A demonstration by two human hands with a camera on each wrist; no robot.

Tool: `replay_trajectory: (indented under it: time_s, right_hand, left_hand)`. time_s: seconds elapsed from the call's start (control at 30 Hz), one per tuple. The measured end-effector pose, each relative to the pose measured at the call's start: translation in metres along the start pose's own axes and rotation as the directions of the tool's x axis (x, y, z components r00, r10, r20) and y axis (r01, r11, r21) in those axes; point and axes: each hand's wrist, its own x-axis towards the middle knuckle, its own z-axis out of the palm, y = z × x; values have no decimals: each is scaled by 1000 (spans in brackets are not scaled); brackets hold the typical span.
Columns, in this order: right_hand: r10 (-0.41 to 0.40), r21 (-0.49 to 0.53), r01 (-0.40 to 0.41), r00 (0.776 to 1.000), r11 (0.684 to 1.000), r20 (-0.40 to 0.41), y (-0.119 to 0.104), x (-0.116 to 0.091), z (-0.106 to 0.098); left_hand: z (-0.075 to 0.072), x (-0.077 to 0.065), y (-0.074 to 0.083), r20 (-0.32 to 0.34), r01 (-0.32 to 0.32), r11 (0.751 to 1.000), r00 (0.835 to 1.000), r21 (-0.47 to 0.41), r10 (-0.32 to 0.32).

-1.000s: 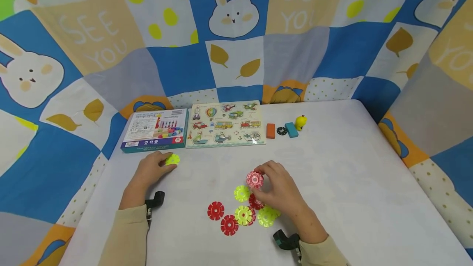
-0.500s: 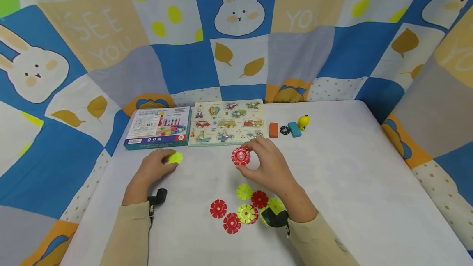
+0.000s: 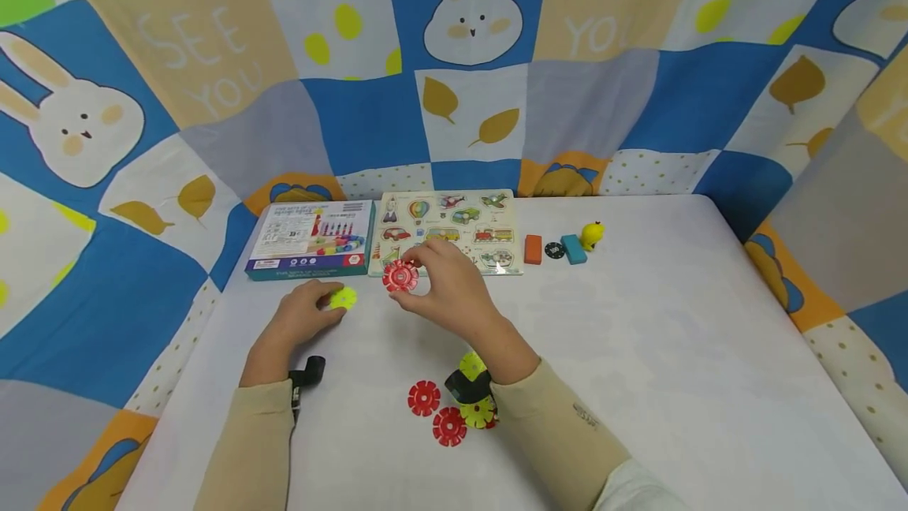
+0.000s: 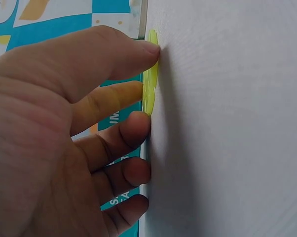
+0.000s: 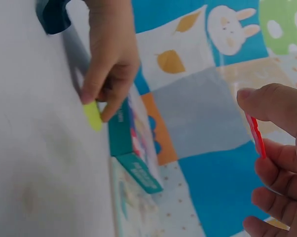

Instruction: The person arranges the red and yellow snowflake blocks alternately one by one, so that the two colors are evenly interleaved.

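My left hand (image 3: 301, 318) pinches a yellow-green, notched plastic disc (image 3: 344, 298) just in front of the box. In the left wrist view that disc (image 4: 149, 94) stands edge-on between thumb and fingertips, close to the table. Raised above the table, my right hand (image 3: 457, 290) pinches a red notched disc (image 3: 400, 276) between thumb and finger. From the right wrist this red disc (image 5: 256, 136) is seen edge-on. Loose red discs (image 3: 424, 398) and yellow-green discs (image 3: 478, 414) lie on the table below my right forearm, some hidden by the sleeve and wrist camera.
A flat printed box (image 3: 312, 239) and a vehicle puzzle board (image 3: 489, 215) lie along the back edge. Right of them sit an orange block (image 3: 533, 249), a black round chip (image 3: 554, 250), a blue block (image 3: 574, 249) and a yellow toy (image 3: 592, 235). Patterned cloth (image 3: 369, 117) hangs behind.
My right hand has lifted the red disc from near the loose discs and carried it left and away from me, towards my left hand. The left hand keeps its disc in nearly the same place.
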Motion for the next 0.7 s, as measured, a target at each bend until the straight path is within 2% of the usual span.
replay_trajectory:
  time_s: [0.13, 0.23, 0.4, 0.57, 0.7]
  right_hand:
    - [5, -21, -4, 998, 1000, 57, -4, 18, 28]
    - [40, -51, -34, 992, 998, 117, -3, 31, 53]
    - [145, -96, -124, 957, 988, 250, 3, 48, 96]
    - [219, -126, -189, 925, 974, 311, 11, 52, 125]
    - [232, -132, -198, 912, 971, 338, 18, 48, 137]
  left_hand:
    - [0, -1, 1, -3, 9, 1000, 1000, -7, -9]
    - [-2, -1, 2, -2, 6, 1000, 1000, -8, -6]
    - [-4, 0, 1, 4, -3, 1000, 1000, 0, 3]
    - [-3, 1, 1, -13, -10, 1000, 1000, 14, 10]
    - [-2, 0, 2, -21, -15, 999, 1000, 31, 16]
